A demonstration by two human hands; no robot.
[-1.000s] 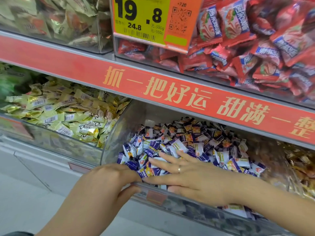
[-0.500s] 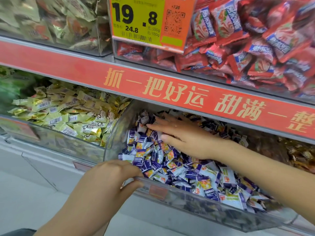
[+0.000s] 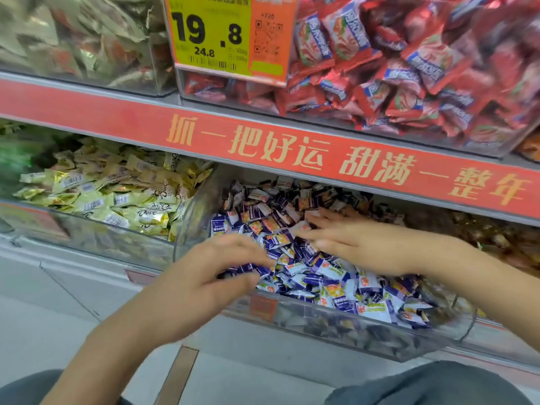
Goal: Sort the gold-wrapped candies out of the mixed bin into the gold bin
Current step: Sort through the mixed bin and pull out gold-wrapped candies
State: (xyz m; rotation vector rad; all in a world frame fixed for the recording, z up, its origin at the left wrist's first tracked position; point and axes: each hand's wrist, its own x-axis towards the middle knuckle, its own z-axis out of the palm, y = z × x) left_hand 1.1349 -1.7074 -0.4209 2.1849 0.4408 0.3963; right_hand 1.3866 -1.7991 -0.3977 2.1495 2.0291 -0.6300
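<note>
A yellow price tag [image 3: 211, 35] reads "19.8" above "24.8"; gold wrappers in the gold bin [image 3: 87, 232] read "Dove". The right hand [image 3: 350, 244] lies flat, fingers straight, on crinkly blue-and-white candies in the clear mixed bin [image 3: 365, 331]. The left hand [image 3: 210, 276], blurred, spreads loosely over its front left corner, holding nothing visible.

Two hands: left hand [image 3: 204, 276], right hand [image 3: 350, 244]. One price tag [image 3: 230, 36]. One red banner [image 3: 263, 147]. Candies uncountable.
</note>
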